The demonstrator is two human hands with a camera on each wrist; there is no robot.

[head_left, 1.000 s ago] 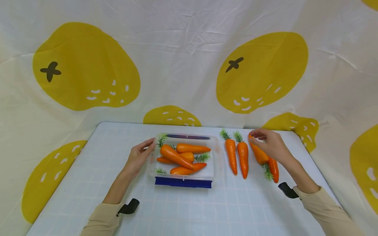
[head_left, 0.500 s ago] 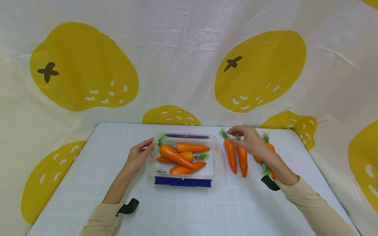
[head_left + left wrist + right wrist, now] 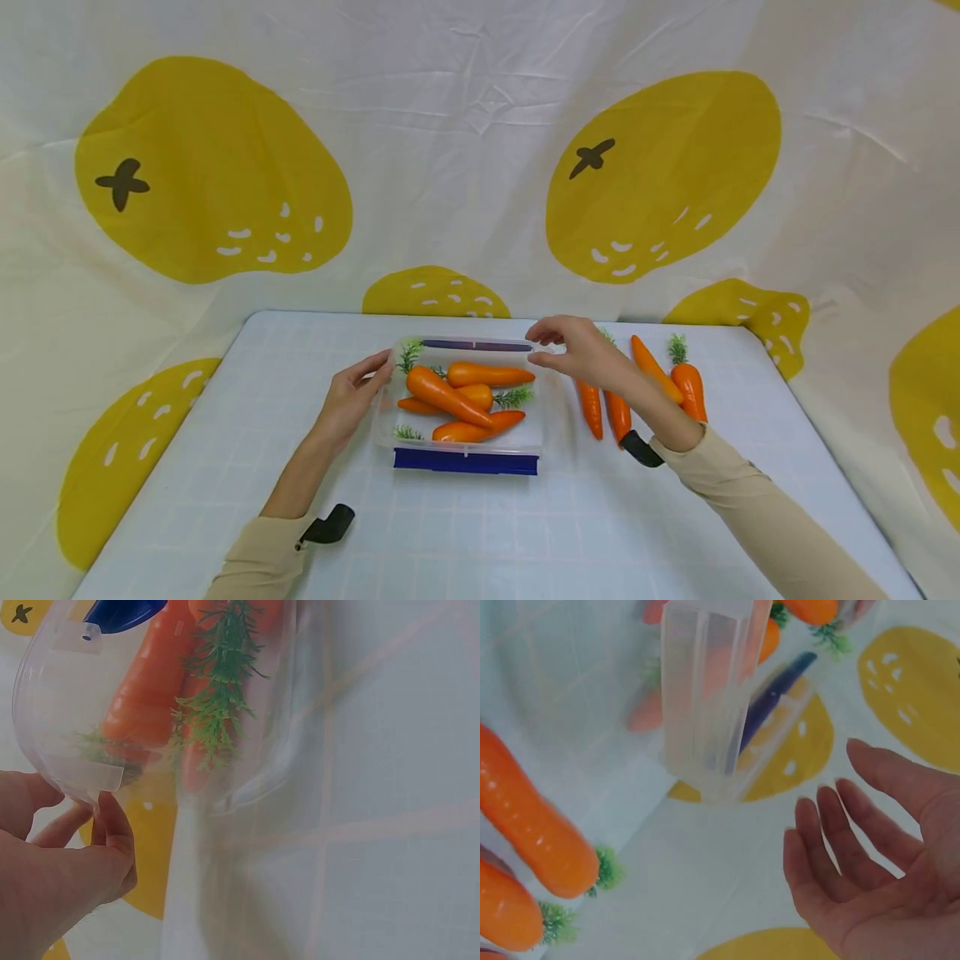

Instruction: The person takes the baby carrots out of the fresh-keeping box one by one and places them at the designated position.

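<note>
A clear plastic food container (image 3: 517,450) with blue latches stands on the table, holding several orange carrots (image 3: 442,396) with green tops. My left hand (image 3: 348,400) pinches its left rim near the far corner; in the left wrist view the thumb and fingers of that hand (image 3: 82,855) meet at the clear edge. My right hand (image 3: 581,354) is at the container's far right corner, holding nothing. Its fingers are loosely bent and spread from the thumb in the right wrist view, with a gap between hand (image 3: 877,877) and container (image 3: 697,712).
Right of the container lie two carrots (image 3: 591,412), partly behind my right forearm. Farther right, one carrot (image 3: 652,367) lies tip away from me beside another carrot (image 3: 690,387) with its top away. A lemon-print cloth (image 3: 450,167) hangs behind the table (image 3: 480,533).
My right hand has left the tip of a carrot on the right and moved left over the other carrots to the container's right corner. My left hand has stayed on the rim.
</note>
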